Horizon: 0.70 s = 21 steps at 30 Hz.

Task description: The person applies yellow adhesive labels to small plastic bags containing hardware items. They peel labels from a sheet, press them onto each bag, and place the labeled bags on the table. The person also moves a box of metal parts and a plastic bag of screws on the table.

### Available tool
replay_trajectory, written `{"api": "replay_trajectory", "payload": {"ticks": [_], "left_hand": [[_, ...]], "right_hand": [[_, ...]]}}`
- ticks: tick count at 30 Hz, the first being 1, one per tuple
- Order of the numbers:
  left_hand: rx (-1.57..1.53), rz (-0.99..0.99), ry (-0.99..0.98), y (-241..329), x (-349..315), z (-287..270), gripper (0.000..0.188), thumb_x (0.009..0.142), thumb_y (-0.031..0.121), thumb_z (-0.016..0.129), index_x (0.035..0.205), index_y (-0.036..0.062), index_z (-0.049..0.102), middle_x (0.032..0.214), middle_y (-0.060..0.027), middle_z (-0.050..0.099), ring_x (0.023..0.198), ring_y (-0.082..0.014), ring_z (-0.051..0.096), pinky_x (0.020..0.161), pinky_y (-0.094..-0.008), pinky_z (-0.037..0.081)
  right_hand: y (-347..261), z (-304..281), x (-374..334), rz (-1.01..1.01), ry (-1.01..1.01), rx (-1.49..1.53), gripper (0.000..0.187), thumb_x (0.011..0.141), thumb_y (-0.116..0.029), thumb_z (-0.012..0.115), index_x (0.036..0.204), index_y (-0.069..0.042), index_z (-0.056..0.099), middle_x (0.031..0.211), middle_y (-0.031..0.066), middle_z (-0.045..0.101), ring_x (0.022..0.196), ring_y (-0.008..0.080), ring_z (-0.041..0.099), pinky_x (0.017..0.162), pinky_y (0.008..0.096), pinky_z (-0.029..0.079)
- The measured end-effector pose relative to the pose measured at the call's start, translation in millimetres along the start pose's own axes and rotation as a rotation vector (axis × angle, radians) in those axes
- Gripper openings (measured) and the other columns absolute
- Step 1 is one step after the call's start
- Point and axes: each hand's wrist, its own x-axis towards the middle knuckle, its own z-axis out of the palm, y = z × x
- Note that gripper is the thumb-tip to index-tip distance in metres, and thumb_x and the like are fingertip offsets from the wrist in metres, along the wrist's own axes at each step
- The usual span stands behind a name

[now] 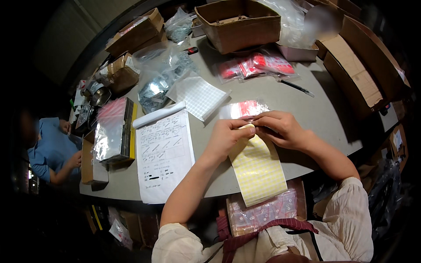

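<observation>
The left hand (226,136) and right hand (280,128) met at the far end of a yellow sticker sheet (258,168), fingers pinched closed on its top edge and on a small clear bag with red contents (244,109) just beyond it. The sheet ran from the hands toward the near table edge (320,109), overhanging it. Left of the hands lay a printed paper form (163,153); farther left, a foil-wrapped box (115,131). A white dotted sheet (198,96) lay beyond. Far across stood an open cardboard box (239,24).
</observation>
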Motion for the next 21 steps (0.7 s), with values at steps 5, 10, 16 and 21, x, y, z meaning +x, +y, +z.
{"api": "replay_trajectory", "payload": {"ticks": [5,10,16,21], "left_hand": [[0.143,0.145,0.055,-8.1,-0.7,7.8,0.025,0.090,0.014,0.077,0.106,-0.0051,0.078,0.093,-0.0067,0.076,0.084,-0.0112,0.067,0.077,-0.0265,0.052],[0.173,0.129,0.081,-11.9,0.5,3.7,0.026,0.090,0.015,0.077,0.107,-0.0051,0.078,0.091,-0.0061,0.076,0.083,-0.0099,0.066,0.075,-0.0258,0.051],[0.074,0.077,0.050,-8.2,-0.2,5.7,0.029,0.089,0.017,0.078,0.109,-0.0057,0.078,0.091,-0.0058,0.076,0.084,-0.0099,0.065,0.074,-0.0260,0.050],[0.152,0.167,0.090,-15.3,0.7,8.4,0.032,0.088,0.017,0.080,0.109,-0.0071,0.077,0.098,-0.0068,0.075,0.088,-0.0112,0.065,0.077,-0.0276,0.051]], "right_hand": [[6.7,4.8,-3.8,0.142,0.075,0.182,0.013,0.091,-0.007,0.071,0.102,-0.001,0.069,0.097,0.0141,0.073,0.085,0.0333,0.071,0.073,0.0381,0.056],[-0.2,1.3,5.2,0.100,0.143,0.108,0.011,0.090,-0.007,0.072,0.098,-0.002,0.068,0.098,0.0130,0.071,0.092,0.0326,0.069,0.081,0.0391,0.054],[-3.0,0.3,6.5,-0.032,0.128,-0.087,0.013,0.088,-0.006,0.073,0.099,-0.002,0.067,0.100,0.0120,0.068,0.096,0.0325,0.064,0.087,0.0409,0.051],[2.2,5.0,1.0,0.097,0.132,0.008,0.011,0.091,-0.006,0.070,0.100,-0.001,0.066,0.102,0.0119,0.068,0.097,0.0305,0.063,0.087,0.0394,0.050]]}}
